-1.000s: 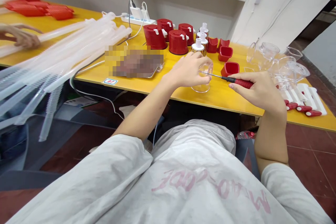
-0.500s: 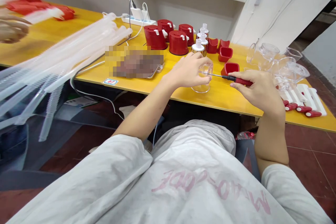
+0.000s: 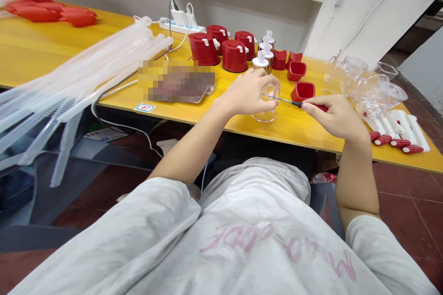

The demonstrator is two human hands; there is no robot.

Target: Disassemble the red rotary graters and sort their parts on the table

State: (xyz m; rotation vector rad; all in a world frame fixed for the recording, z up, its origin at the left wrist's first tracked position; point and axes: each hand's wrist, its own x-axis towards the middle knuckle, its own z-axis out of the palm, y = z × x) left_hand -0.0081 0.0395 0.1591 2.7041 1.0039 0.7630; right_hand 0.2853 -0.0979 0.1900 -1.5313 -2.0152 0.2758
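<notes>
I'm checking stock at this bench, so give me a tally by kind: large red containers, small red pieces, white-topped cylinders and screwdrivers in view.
Large red containers: 4
Small red pieces: 4
White-topped cylinders: 3
Screwdriver, in the right hand: 1
Total: 12

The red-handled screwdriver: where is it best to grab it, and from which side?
Probably by the thick red handle of the screwdriver, coming from the right, as the right hand does. The handle lies at that end, while the thin metal shaft points left toward the clear plastic piece in the left hand.
</notes>
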